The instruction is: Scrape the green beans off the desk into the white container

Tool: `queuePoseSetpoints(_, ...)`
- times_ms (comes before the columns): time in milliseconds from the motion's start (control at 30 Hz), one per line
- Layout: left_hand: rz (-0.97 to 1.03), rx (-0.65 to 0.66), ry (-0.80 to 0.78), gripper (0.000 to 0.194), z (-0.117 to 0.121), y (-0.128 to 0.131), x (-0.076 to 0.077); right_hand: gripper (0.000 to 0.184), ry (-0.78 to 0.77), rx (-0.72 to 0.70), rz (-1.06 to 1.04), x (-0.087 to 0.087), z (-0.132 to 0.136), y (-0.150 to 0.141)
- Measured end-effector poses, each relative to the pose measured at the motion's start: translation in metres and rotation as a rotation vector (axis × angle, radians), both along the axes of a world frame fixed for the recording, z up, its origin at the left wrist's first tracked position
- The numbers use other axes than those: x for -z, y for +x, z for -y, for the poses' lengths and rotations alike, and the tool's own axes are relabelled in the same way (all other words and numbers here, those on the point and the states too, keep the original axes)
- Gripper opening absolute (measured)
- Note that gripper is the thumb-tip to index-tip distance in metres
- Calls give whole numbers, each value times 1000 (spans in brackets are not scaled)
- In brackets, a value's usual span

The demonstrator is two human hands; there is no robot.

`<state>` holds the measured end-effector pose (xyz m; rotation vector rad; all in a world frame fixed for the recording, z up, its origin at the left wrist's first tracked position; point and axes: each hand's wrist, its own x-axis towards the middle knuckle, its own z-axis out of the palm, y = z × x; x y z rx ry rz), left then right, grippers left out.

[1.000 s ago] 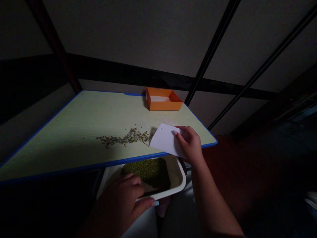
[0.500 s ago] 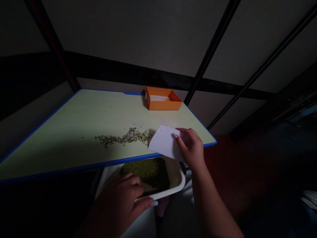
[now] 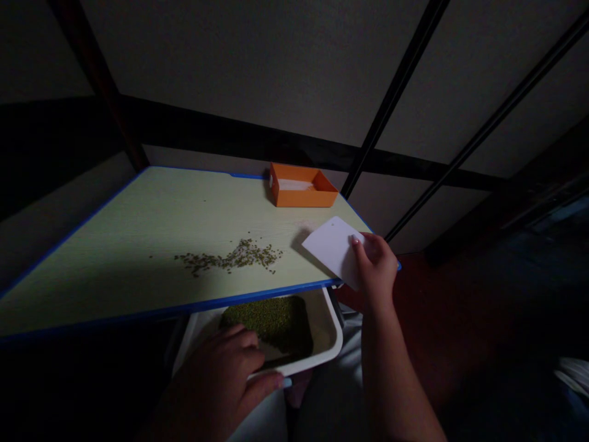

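Pinching tub (image 3: 317,360) with left hand (image 3: 225,371), card (image 3: 332,242) with right hand (image 3: 378,267), green grains (image 3: 267,316) in tub, orange box (image 3: 306,198) beyond

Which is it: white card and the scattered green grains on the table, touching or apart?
Apart. The head view shows a shadowed strip of bare tabletop between the white card's left corner and the nearest scattered green grains.
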<state>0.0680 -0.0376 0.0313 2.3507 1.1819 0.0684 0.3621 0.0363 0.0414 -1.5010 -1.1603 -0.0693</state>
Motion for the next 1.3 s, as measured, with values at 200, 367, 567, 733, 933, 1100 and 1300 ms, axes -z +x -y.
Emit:
queuePoseSetpoints(200,-50,1,-42,29,1,0,-3,27,-55,-85,21,3,-3,-20)
queuePoseSetpoints(367,-71,10,-67,28,0,2,-7,24,-82,-99,39,4,-11,-30)
queuePoseSetpoints(567,-46,1,-58,27,-2,2,-5,26,-106,-108,42,4,-11,-33)
queuePoseSetpoints(733,24,1,-2,25,-1,-2,3,30,-126,-74,77,2,-9,-34)
queuePoseSetpoints(933,194,33,132,32,1,-7,14,30,-141,-19,103,1,-9,-29)
queuePoseSetpoints(1100,209,19,143,32,1,-6,15,34,-149,7,111,0,-13,-28)
queuePoseSetpoints(1300,77,-1,42,25,0,-3,5,36,-147,-15,103,0,-16,-31)
